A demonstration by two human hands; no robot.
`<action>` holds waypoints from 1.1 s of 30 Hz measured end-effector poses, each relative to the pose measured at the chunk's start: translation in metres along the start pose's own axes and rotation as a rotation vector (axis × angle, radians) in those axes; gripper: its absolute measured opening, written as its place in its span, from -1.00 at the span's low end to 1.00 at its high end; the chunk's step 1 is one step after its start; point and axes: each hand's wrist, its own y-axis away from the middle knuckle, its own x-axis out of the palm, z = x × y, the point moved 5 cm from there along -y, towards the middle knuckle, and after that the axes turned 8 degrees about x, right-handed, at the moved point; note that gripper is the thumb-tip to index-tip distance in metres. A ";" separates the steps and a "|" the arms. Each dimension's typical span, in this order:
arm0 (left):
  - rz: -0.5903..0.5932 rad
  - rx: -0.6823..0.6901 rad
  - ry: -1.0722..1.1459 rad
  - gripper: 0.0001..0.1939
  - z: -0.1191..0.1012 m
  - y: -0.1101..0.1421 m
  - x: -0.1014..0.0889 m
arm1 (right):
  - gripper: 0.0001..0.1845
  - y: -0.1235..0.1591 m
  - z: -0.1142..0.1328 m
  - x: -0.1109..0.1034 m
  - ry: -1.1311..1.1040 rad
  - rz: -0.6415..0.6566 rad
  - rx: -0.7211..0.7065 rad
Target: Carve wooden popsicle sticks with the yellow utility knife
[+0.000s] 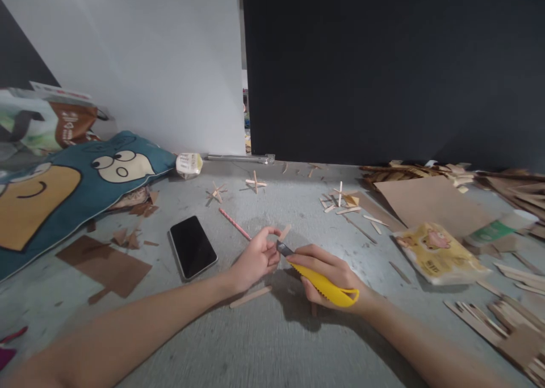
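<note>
My right hand [330, 274] is closed round a yellow utility knife [321, 283], its grey blade pointing up and to the left. The blade tip is close to the fingertips of my left hand [260, 254]. Those fingers are bent in a pinch on a short wooden craft stick [285, 231], whose upper end shows beyond them; the rest is hidden. Another craft stick [250, 297] lies flat on the table below my left wrist. A pink patterned pen-like stick [234, 223] lies just beyond my left hand.
A phone [193, 247] and brown cardboard [106, 266] lie left, beside a blue cushion [85, 189]. Small crossed-stick pieces [256, 182] stand farther back. Rightward are a yellow packet [440, 254], a white-green bottle [500, 227] and several loose sticks [506, 325]. Dark panel [383, 70] behind.
</note>
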 end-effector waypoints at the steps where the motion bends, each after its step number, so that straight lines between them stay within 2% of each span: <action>1: 0.001 0.002 0.010 -0.66 0.000 0.000 0.000 | -0.49 0.000 0.000 0.000 0.004 -0.001 0.000; 8: -0.019 0.011 0.015 -0.66 -0.001 0.000 0.001 | -0.50 0.000 0.001 0.000 0.014 -0.017 -0.008; 16: 0.081 0.001 -0.109 -0.68 -0.005 0.001 0.007 | -0.49 0.004 -0.003 0.003 -0.006 0.013 0.004; 23: -0.014 0.000 0.000 -0.56 -0.004 0.001 0.002 | -0.47 0.006 -0.003 0.003 0.013 -0.006 0.004; 28: -0.052 0.000 0.058 -0.67 -0.004 -0.001 0.001 | -0.48 0.008 -0.004 0.004 0.096 -0.043 -0.017; 33: -0.043 0.004 0.077 -0.69 -0.005 -0.001 0.003 | -0.53 0.010 -0.002 0.006 0.192 -0.033 -0.047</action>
